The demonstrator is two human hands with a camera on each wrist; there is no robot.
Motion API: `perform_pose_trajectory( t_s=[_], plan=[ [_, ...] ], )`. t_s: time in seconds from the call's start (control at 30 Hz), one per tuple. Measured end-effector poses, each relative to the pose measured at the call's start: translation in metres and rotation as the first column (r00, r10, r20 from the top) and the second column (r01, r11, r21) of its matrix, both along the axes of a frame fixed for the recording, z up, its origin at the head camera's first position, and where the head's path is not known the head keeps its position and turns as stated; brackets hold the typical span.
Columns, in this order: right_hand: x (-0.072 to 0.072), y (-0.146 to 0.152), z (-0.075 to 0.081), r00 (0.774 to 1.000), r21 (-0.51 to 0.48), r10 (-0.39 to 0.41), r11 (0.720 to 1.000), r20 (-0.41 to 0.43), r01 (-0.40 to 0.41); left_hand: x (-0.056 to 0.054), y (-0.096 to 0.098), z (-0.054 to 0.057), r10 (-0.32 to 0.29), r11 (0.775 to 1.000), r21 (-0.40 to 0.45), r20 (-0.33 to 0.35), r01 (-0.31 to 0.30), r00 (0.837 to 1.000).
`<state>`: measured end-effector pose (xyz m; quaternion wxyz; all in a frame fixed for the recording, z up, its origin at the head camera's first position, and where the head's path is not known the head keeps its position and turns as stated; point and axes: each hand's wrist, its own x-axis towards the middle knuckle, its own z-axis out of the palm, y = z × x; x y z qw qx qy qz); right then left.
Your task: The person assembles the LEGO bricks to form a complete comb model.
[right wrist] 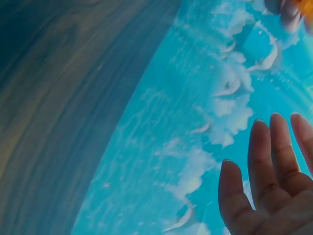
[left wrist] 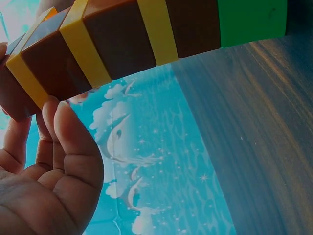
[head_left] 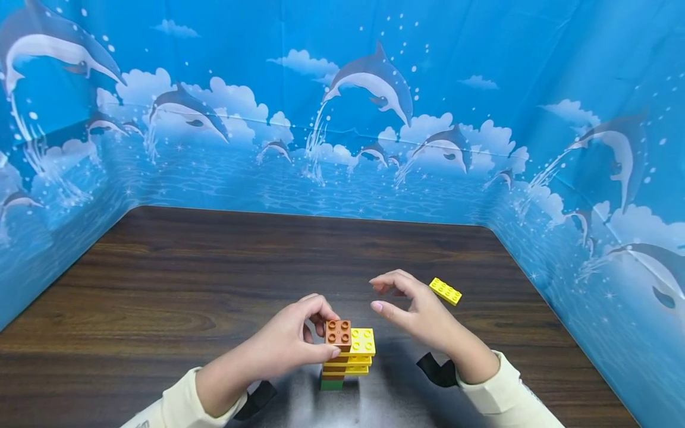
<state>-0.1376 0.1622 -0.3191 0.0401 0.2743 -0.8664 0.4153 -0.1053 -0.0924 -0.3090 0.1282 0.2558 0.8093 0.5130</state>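
A tower of toy building bricks stands upright on the table, a green brick (head_left: 332, 385) at its foot and brown bricks alternating with yellow plates (head_left: 363, 341) that jut out to the right. My left hand (head_left: 291, 334) grips the brown brick (head_left: 338, 333) at the top, thumb at the near side and fingers behind. In the left wrist view, its fingertips (left wrist: 62, 110) sit at the uppermost layers. Up and to the right of the tower, my right hand (head_left: 414, 306) hovers with nothing in it; the right wrist view shows its fingers (right wrist: 259, 152) extended and apart.
A loose yellow plate with studs (head_left: 445, 291) lies on the dark wooden table (head_left: 214, 261), just beyond the right hand. A blue curtain with dolphins (head_left: 342, 178) encloses the table's back and sides. Black straps (head_left: 439, 370) hang at both wrists.
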Motion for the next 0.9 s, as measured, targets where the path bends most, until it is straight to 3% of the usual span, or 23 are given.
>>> perform_pose_trajectory(
  t_s=[0.23,0.4,0.63,0.9],
  plan=[
    [-0.022,0.017,-0.014,0.995,-0.059,-0.089,0.994,0.045,0.092,0.001,0.001,-0.002,0.018,1.000,0.000,-0.014,-0.018,1.000],
    [-0.034,0.032,-0.021,0.983,-0.049,-0.169,0.984,0.070,0.173,0.001,0.000,-0.003,0.017,1.000,0.007,-0.009,-0.017,1.000],
    [-0.051,0.054,-0.032,0.952,0.046,-0.284,0.959,0.111,0.281,0.001,0.001,-0.003,0.017,1.000,0.010,-0.022,-0.017,1.000],
    [-0.065,0.075,-0.042,0.914,0.072,-0.343,0.939,0.215,0.335,0.001,0.001,-0.002,0.013,1.000,0.004,-0.021,-0.013,1.000]
  ],
)
